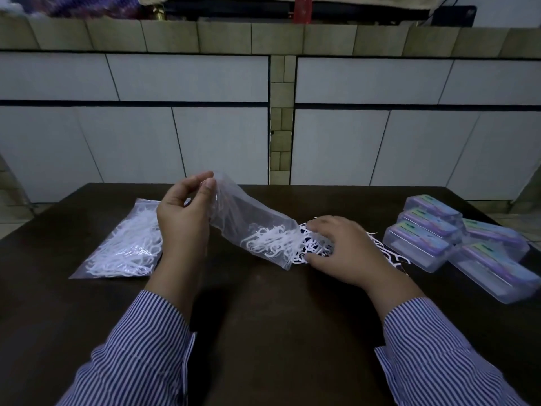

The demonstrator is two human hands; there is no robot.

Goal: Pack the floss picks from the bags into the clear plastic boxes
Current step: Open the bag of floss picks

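My left hand [183, 210] pinches the closed end of a clear plastic bag [248, 213] and holds it lifted and tilted, mouth down to the right. White floss picks [273, 240] bunch at the bag's mouth and spill onto the dark table. My right hand [341, 249] rests on the spilled floss picks [386, 253], fingers curled around some at the bag's opening. A second bag full of floss picks [126, 243] lies flat at the left. Several clear plastic boxes [421, 243] with purple labels sit at the right, lids shut.
The dark brown table [263, 312] ends at a far edge just behind the bags. Beyond it rises a white tiled wall with a beige tiled ledge [222, 36]. Striped shirt sleeves cover both forearms near the bottom.
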